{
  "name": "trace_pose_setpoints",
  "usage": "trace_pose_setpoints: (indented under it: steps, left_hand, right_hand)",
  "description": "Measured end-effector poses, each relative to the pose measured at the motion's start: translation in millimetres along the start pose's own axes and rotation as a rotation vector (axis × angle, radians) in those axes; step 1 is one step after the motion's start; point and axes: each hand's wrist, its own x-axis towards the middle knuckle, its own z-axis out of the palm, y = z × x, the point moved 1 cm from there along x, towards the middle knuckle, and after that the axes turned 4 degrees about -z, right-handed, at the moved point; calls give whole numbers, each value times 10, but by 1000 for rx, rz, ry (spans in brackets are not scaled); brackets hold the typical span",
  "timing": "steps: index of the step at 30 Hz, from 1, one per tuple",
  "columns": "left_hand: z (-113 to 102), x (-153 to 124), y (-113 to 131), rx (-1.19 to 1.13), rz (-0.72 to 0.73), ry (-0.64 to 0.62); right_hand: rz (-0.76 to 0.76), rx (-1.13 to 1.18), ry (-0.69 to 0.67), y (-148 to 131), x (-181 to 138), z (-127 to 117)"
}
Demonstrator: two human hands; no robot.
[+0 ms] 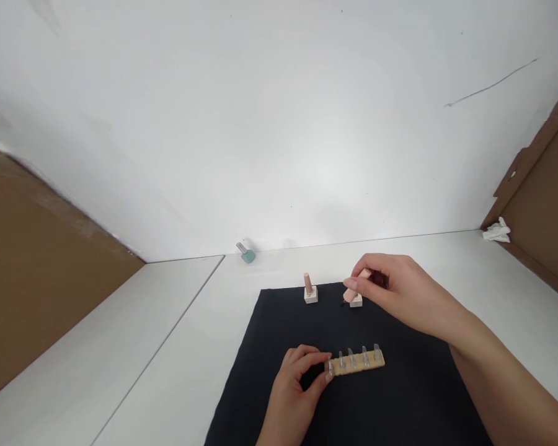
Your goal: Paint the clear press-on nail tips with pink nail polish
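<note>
A tan strip [359, 366] carrying several clear nail tips lies on a black mat [400, 396]. My left hand [294, 387] pinches the strip's left end with thumb and fingers. My right hand [400, 291] is closed around a pink cap with a brush [353, 291], held just above a small white-based bottle [356, 301] at the mat's far edge. A second nail polish bottle [310, 289] with a pink cap stands upright to its left.
A teal nail polish bottle [247, 253] lies tilted by the white wall. A crumpled white tissue [496, 232] sits at the far right next to a brown cardboard panel [544, 204]. Another brown panel [32, 272] borders the white table [177, 347] on the left.
</note>
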Motion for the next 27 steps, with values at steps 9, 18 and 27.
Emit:
trace_pose_setpoints:
  steps: [9,18,27]
  left_hand:
    - [4,21,-26,83,33,-16]
    - [-99,22,-48,124,53,-29]
    - [-79,-13,-59,169,78,-17]
  right_hand:
    - [-4,6,5,-15,-21,-71]
    - [37,-105,-318,117,-8,-104]
    - [88,-76,-534,295,108,115]
